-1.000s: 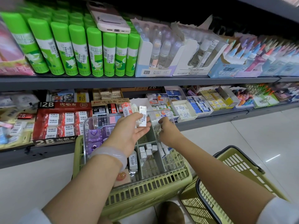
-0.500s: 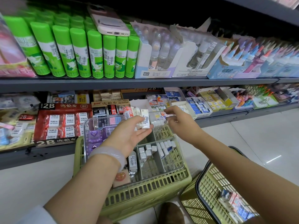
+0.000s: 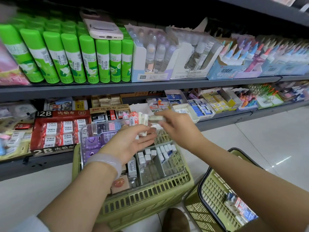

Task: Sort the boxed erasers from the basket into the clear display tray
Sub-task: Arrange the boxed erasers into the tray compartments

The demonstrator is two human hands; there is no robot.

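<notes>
Pinching one boxed eraser point(image 3: 156, 118) — right hand point(image 3: 178, 129); left hand point(image 3: 128, 143) cradling several.

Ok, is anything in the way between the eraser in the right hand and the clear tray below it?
Partly. The left hand, holding a stack of boxed erasers, sits over the clear tray's middle, just below the right hand's eraser. The compartments on the right look uncovered.

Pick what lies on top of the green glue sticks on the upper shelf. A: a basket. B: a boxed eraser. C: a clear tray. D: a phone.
D: a pink-cased phone lies flat across the caps of the green glue sticks on the upper shelf.
</notes>
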